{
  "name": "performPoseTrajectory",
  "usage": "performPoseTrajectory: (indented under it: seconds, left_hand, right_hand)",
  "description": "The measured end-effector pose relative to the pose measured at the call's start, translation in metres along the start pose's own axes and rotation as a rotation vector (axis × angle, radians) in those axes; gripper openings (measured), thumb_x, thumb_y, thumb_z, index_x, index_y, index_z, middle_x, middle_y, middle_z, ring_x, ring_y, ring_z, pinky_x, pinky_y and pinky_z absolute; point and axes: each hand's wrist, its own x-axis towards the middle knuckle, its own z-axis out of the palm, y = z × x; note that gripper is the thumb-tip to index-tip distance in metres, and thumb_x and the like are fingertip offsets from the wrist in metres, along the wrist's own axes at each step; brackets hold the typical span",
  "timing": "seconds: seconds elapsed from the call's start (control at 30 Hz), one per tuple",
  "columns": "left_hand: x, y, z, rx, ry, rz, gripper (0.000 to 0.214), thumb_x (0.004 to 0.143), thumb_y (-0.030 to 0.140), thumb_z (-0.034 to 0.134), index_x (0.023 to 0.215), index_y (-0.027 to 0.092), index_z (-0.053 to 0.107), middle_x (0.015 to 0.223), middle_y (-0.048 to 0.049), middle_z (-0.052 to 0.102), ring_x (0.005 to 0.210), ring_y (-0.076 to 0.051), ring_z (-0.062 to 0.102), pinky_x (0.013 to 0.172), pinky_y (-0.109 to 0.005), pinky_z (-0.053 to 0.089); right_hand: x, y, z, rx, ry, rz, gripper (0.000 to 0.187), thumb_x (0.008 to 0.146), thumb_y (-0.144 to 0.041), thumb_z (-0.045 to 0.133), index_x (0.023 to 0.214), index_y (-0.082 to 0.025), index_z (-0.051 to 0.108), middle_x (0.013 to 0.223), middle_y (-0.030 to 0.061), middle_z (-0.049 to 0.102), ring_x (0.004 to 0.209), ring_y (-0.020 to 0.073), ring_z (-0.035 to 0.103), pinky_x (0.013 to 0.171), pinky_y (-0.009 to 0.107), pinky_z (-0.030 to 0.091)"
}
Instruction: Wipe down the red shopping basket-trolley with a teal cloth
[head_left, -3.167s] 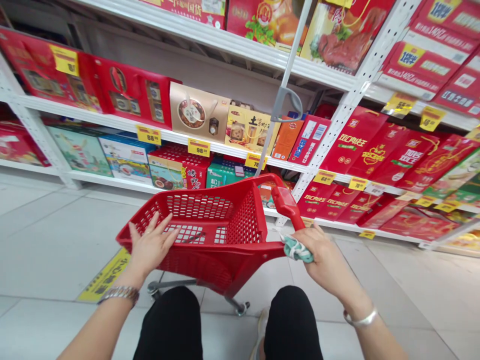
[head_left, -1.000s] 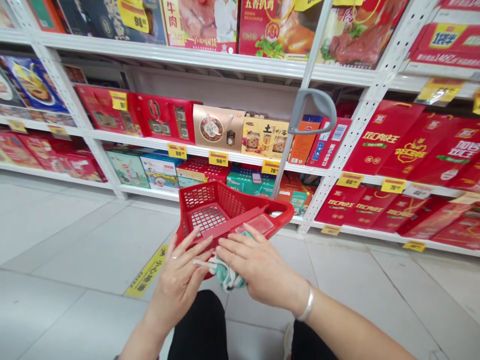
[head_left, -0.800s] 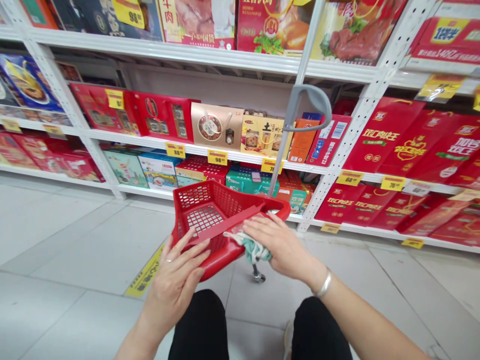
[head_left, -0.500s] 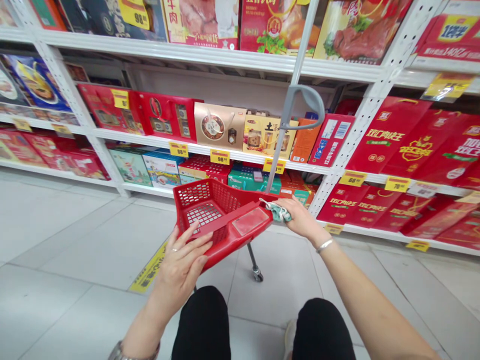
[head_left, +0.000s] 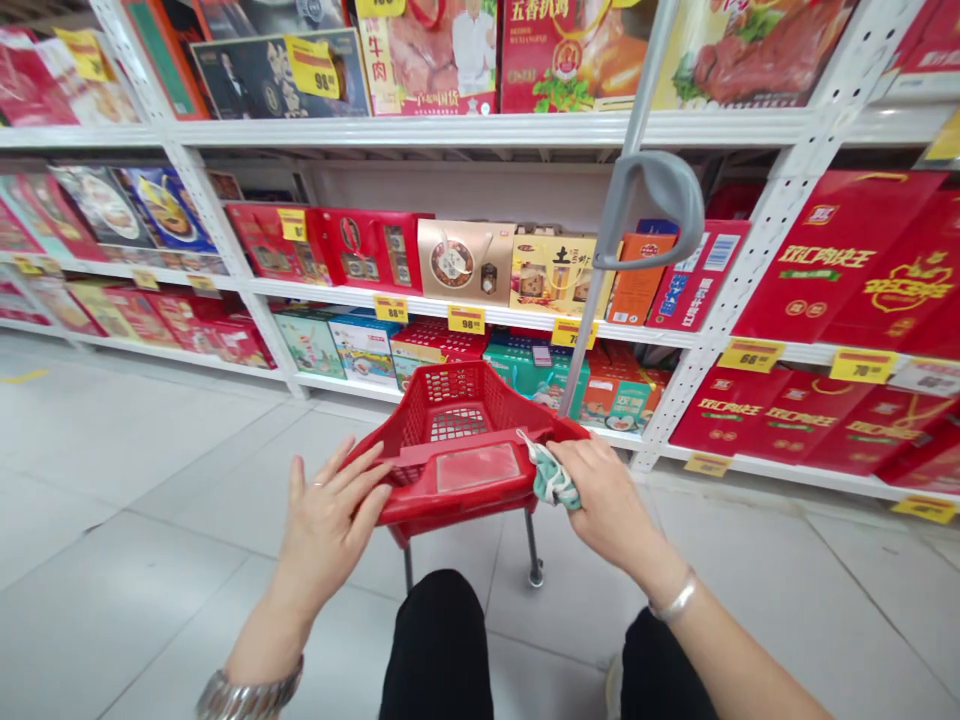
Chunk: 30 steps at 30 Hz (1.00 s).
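- Your right hand (head_left: 611, 500) is curled, palm down, over a bunched green-and-white cloth (head_left: 553, 475), holding it against the right end of the red handle (head_left: 420, 500).
- Your left hand (head_left: 319, 525) holds nothing; its fingers are spread wide, the tips at the left end of that handle. You wear a ring on it.
- You have a metal band (head_left: 251, 695) on your left wrist and a silver bangle (head_left: 675, 595) on your right.
- The cart (head_left: 450, 446) stands right in front of you, its handle toward you; a clear-edged panel (head_left: 478, 467) sits on the handle between your hands.
- Below it, your black trousers (head_left: 439, 650) show above the grey tile floor (head_left: 187, 610).
- Behind the cart's right side, a grey pole (head_left: 592, 310) rises at a slant, with a grey loop (head_left: 660, 205) partway up.
- Beyond, white shelves (head_left: 487, 128) carry gift boxes: a gold box (head_left: 465, 262) beside a yellow box (head_left: 555, 272), a green box (head_left: 540, 372) lower down.
- To your right, red bags (head_left: 836, 255) stand in a row.
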Motion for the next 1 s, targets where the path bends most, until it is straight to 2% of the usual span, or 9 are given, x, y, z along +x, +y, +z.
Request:
performPoseTrajectory:
  seconds: [0.17, 0.3, 0.4, 0.57, 0.63, 0.7, 0.77, 0.87, 1.0]
  left_hand:
    - [0.013, 0.042, 0.006, 0.073, -0.022, 0.108, 0.049, 0.097, 0.041, 0.043, 0.141, 0.024, 0.058, 0.145, -0.0115, 0.058, 0.144, -0.036, 0.043, 0.120, -0.072, 0.012]
    - [0.016, 0.048, 0.014, 0.068, 0.030, 0.110, 0.051, 0.097, 0.039, 0.044, 0.145, 0.024, 0.054, 0.141, -0.0108, 0.062, 0.143, -0.035, 0.046, 0.122, -0.068, 0.013]
    - [0.016, 0.037, 0.015, 0.047, 0.066, 0.127, 0.048, 0.098, 0.036, 0.042, 0.143, 0.026, 0.056, 0.139, -0.0090, 0.064, 0.141, -0.032, 0.048, 0.122, -0.065, 0.014]
    - [0.018, 0.031, 0.016, 0.025, 0.080, 0.157, 0.044, 0.099, 0.034, 0.042, 0.139, 0.027, 0.059, 0.136, -0.0073, 0.066, 0.139, -0.032, 0.050, 0.122, -0.067, 0.003]
    - [0.019, 0.033, 0.017, 0.018, 0.093, 0.161, 0.043, 0.099, 0.034, 0.043, 0.138, 0.027, 0.060, 0.135, -0.0073, 0.067, 0.139, -0.032, 0.051, 0.122, -0.067, 0.002]
    - [0.020, 0.036, 0.018, 0.014, 0.109, 0.168, 0.042, 0.099, 0.034, 0.043, 0.136, 0.026, 0.061, 0.133, -0.0073, 0.068, 0.137, -0.032, 0.052, 0.122, -0.065, 0.002]
    - [0.020, 0.038, 0.017, 0.012, 0.121, 0.179, 0.041, 0.099, 0.033, 0.043, 0.134, 0.026, 0.063, 0.132, -0.0077, 0.069, 0.135, -0.031, 0.055, 0.123, -0.063, 0.004]
    - [0.018, 0.041, 0.014, 0.016, 0.122, 0.186, 0.041, 0.099, 0.033, 0.042, 0.133, 0.026, 0.063, 0.131, -0.0082, 0.070, 0.133, -0.030, 0.057, 0.124, -0.062, 0.005]
    - [0.014, 0.045, 0.006, 0.019, 0.040, 0.182, 0.043, 0.099, 0.035, 0.039, 0.138, 0.030, 0.056, 0.138, -0.0049, 0.066, 0.137, -0.031, 0.053, 0.124, -0.062, 0.001]
  right_hand:
    - [-0.006, -0.053, -0.010, -0.050, -0.072, -0.054, 0.077, 0.067, 0.001, 0.049, 0.142, -0.013, 0.052, 0.140, 0.0137, 0.061, 0.128, 0.0287, 0.051, 0.121, 0.056, 0.028]
    - [-0.011, -0.070, -0.014, -0.025, -0.082, -0.095, 0.073, 0.067, 0.000, 0.050, 0.138, -0.018, 0.057, 0.144, 0.0106, 0.058, 0.137, 0.0294, 0.043, 0.122, 0.056, 0.023]
    - [-0.023, -0.058, -0.015, -0.008, -0.061, -0.046, 0.072, 0.065, 0.001, 0.048, 0.133, -0.018, 0.060, 0.133, 0.0105, 0.064, 0.128, 0.0277, 0.051, 0.121, 0.055, 0.026]
    - [-0.049, -0.004, -0.017, -0.046, 0.016, 0.019, 0.073, 0.067, 0.004, 0.041, 0.132, -0.023, 0.060, 0.126, 0.0080, 0.068, 0.122, 0.0251, 0.057, 0.116, 0.055, 0.032]
    - [-0.055, 0.015, -0.021, -0.077, 0.088, 0.055, 0.070, 0.067, 0.004, 0.040, 0.128, -0.023, 0.063, 0.118, 0.0080, 0.070, 0.115, 0.0255, 0.061, 0.108, 0.053, 0.041]
    - [-0.056, 0.021, -0.027, -0.070, 0.181, 0.090, 0.069, 0.070, 0.003, 0.041, 0.130, -0.023, 0.061, 0.110, 0.0083, 0.072, 0.105, 0.0255, 0.064, 0.095, 0.047, 0.051]
    - [-0.050, 0.009, -0.035, 0.010, 0.244, 0.077, 0.069, 0.076, 0.002, 0.043, 0.140, -0.024, 0.053, 0.115, 0.0086, 0.071, 0.104, 0.0245, 0.065, 0.089, 0.042, 0.054]
    - [-0.031, -0.038, -0.037, 0.143, 0.252, -0.057, 0.064, 0.087, -0.004, 0.045, 0.149, -0.024, 0.041, 0.133, 0.0098, 0.065, 0.120, 0.0230, 0.060, 0.100, 0.041, 0.051]
    - [-0.005, -0.100, -0.015, 0.029, 0.057, -0.206, 0.045, 0.097, -0.009, 0.046, 0.140, -0.018, 0.051, 0.140, 0.0143, 0.062, 0.125, 0.0257, 0.058, 0.106, 0.045, 0.046]
